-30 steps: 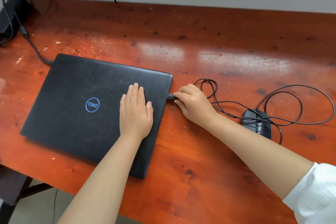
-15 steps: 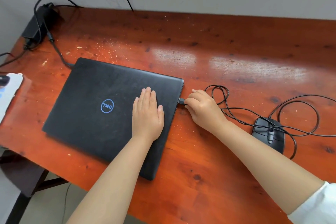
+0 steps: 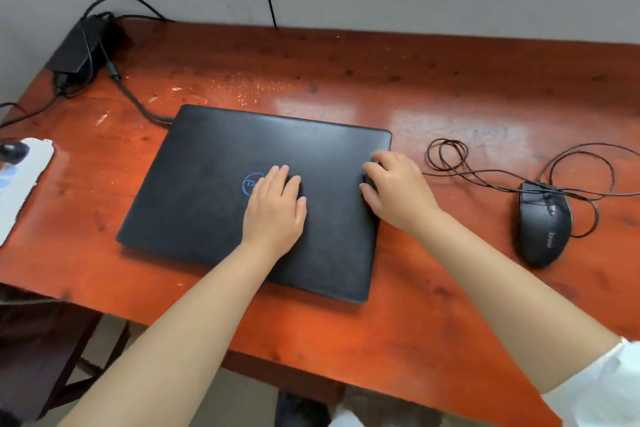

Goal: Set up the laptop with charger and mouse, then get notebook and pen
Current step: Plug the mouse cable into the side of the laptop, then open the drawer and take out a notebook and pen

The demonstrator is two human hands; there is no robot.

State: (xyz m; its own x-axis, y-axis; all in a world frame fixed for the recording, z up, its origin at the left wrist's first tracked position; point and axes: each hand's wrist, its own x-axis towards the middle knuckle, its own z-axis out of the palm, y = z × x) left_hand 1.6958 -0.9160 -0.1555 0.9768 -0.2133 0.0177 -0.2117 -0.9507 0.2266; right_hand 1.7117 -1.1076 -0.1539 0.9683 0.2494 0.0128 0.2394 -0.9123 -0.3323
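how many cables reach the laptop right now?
2. The charger cable meets the laptop at its far-left corner. The mouse cable runs toward its right edge, but the right hand covers that end. More may be hidden.

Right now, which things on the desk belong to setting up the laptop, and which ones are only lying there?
Belong to the job:
laptop, closed
charger brick and its cable
wired mouse and its cord
left hand, flat on the lid
right hand, at the laptop's right edge

Just lying about:
white object at the desk's left edge, too blurred to name
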